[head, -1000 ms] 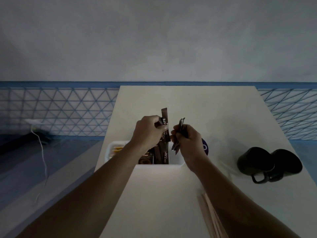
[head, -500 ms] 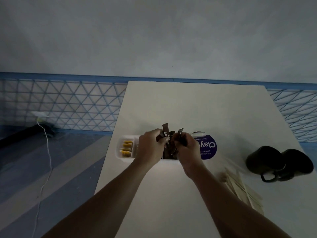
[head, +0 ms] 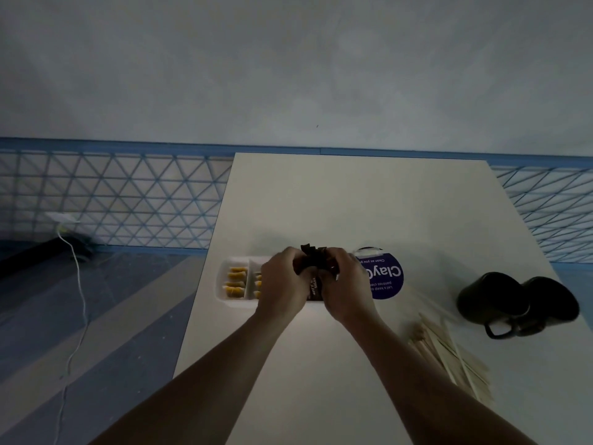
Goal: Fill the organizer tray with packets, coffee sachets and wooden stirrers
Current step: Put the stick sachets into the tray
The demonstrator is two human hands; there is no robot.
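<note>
A white organizer tray (head: 221, 285) sits near the table's left edge, with yellow packets (head: 236, 281) in its left compartments. My left hand (head: 282, 285) and my right hand (head: 348, 289) are pressed together over the tray's middle, both closed around a bunch of dark brown coffee sachets (head: 314, 284). The sachets' tops stick up between my fingers and their lower ends reach into the tray. My hands hide the tray's right part. A loose pile of wooden stirrers (head: 449, 354) lies on the table to the right, apart from my hands.
A round purple sticker (head: 386, 281) lies on the white table (head: 353, 203) just right of my right hand. Two black mugs (head: 513, 303) lie on their sides at the right. A white cable (head: 77, 277) runs over the floor on the left.
Both hands have come down and closed together, lowering the coffee sachets into the tray. The view has tilted, so the stirrers and sticker show more fully.
</note>
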